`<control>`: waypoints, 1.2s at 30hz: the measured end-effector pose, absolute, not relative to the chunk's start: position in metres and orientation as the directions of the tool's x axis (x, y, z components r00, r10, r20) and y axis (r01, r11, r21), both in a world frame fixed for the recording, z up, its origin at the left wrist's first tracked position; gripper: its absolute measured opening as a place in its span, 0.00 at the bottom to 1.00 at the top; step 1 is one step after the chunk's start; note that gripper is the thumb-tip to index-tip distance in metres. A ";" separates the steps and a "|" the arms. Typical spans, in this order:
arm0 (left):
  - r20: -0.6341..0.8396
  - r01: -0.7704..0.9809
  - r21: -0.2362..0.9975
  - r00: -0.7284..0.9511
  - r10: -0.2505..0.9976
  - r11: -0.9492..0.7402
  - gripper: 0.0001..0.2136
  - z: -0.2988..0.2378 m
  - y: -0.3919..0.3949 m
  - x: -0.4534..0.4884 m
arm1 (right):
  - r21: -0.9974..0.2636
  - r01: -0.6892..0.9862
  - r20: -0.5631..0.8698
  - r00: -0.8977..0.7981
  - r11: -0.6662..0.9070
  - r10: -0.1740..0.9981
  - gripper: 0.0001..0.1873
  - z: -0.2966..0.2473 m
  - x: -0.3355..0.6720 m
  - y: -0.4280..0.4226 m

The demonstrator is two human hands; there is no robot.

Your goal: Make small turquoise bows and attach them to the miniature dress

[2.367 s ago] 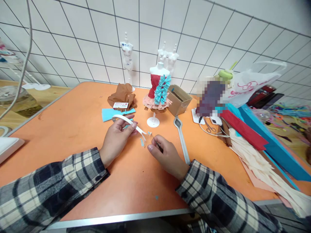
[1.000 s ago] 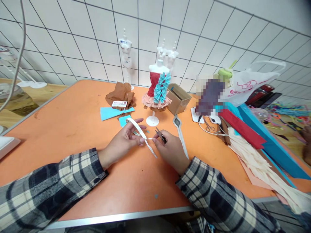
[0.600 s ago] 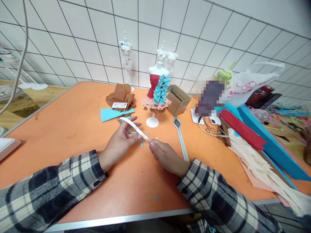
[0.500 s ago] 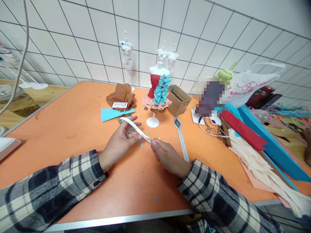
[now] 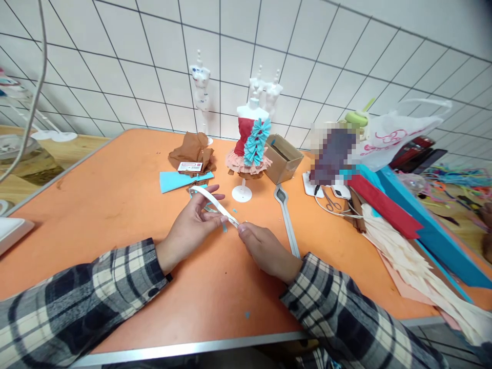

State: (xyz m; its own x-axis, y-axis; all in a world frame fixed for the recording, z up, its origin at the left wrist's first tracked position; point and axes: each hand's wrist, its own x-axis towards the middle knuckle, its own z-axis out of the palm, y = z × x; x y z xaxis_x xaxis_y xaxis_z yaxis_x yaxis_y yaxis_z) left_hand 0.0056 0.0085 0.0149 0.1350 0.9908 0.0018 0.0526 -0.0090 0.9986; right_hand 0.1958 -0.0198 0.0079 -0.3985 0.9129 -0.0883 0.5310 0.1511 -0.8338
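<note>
A narrow white band (image 5: 212, 199) curves between my two hands above the orange table. My left hand (image 5: 188, 225) holds it on the left, its thumb along the band and its other fingers behind. With thumb and finger, my right hand (image 5: 265, 248) pinches the band's lower right end. Beyond the hands stands a small white dress form (image 5: 249, 110) on a round base, wearing a red bodice, turquoise ruffles (image 5: 255, 146) and a pink ruffled skirt (image 5: 246, 163). Small turquoise scraps (image 5: 225, 229) lie beneath the hands.
Brown crumpled paper (image 5: 190, 148) and a turquoise folded sheet (image 5: 177, 182) lie left of the form. To its right are a cardboard box (image 5: 290, 164), a grey strip with a looped end (image 5: 286, 220), scissors (image 5: 332, 205), a red strip (image 5: 384, 205) and cream ruffled material (image 5: 403, 251).
My hands stay nearly in place. The right hand's fingertips have shifted slightly left along the white band, and the left hand has barely moved.
</note>
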 end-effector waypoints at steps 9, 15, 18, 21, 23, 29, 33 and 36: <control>-0.005 0.057 0.998 0.146 0.989 -0.004 0.36 0.014 0.005 0.008 | -0.802 0.564 -0.049 -0.389 0.196 0.920 0.18 0.006 0.194 -0.021; -0.013 0.052 0.999 0.140 0.990 0.006 0.36 0.013 0.005 0.009 | -0.811 0.552 -0.054 -0.402 0.195 0.914 0.17 0.006 0.194 -0.022; -0.018 0.052 0.999 0.142 0.990 0.010 0.36 0.013 0.004 0.009 | -0.813 0.545 -0.038 -0.403 0.206 0.914 0.17 0.006 0.193 -0.021; -0.022 0.040 0.999 0.146 0.989 0.016 0.37 0.012 0.003 0.010 | -0.808 0.550 -0.034 -0.401 0.211 0.916 0.16 0.006 0.192 -0.022; -0.025 0.036 0.999 0.149 0.989 0.019 0.37 0.012 0.003 0.010 | -0.812 0.545 -0.033 -0.404 0.212 0.914 0.17 0.006 0.192 -0.023; -0.021 0.020 1.000 0.151 0.988 0.019 0.37 0.014 0.003 0.010 | -0.792 0.571 -0.025 -0.383 0.216 0.923 0.18 0.006 0.192 -0.022; -0.028 -0.002 1.000 0.156 0.987 0.029 0.38 0.016 0.002 0.011 | -0.752 0.626 -0.030 -0.346 0.207 0.938 0.16 0.005 0.193 -0.020; -0.032 -0.007 0.999 0.158 0.987 0.033 0.38 0.015 0.002 0.011 | -0.756 0.617 -0.023 -0.362 0.221 0.932 0.16 0.005 0.193 -0.019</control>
